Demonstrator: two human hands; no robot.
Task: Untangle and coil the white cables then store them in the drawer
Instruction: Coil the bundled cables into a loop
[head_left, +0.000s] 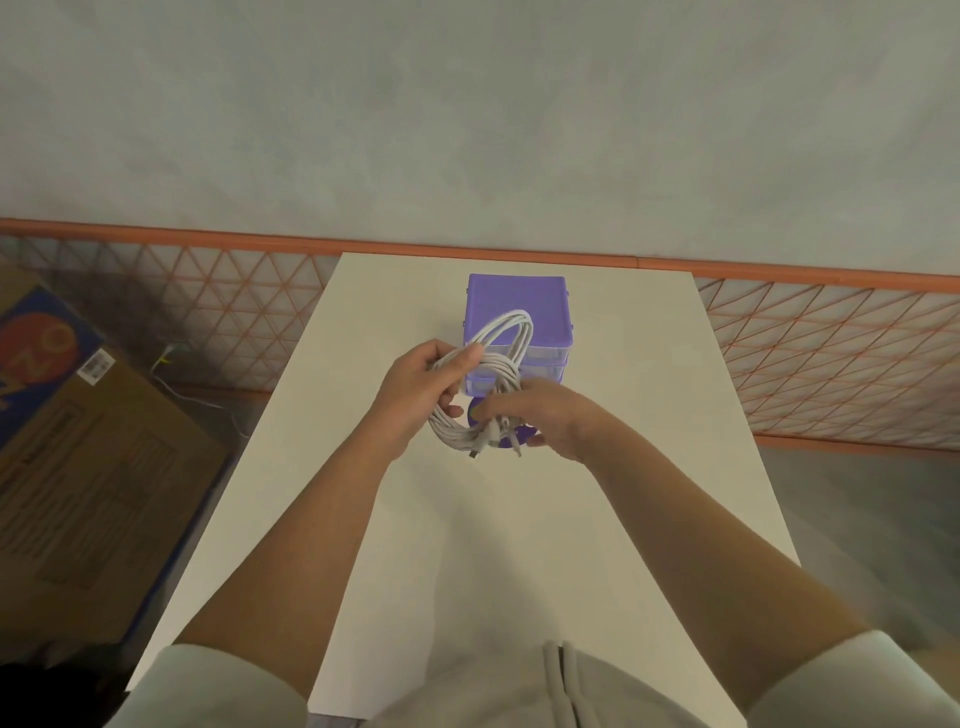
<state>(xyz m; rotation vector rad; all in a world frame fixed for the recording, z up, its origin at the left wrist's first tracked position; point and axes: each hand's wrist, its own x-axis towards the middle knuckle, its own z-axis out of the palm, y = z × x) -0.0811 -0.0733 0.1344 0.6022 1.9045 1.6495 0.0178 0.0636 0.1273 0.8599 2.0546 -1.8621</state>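
A bundle of coiled white cables is held above the white table, in front of a small purple drawer unit. My left hand grips the left side of the coil, with the thumb on top. My right hand pinches the lower right part, where the plug ends stick out downward. One loop rises over the top of the drawer unit. The unit's translucent drawers are partly hidden behind the cables and my hands, so I cannot tell whether one is open.
A cardboard box stands on the floor left of the table. An orange lattice fence runs behind the table along the wall. A loose white wire lies on the floor near the box.
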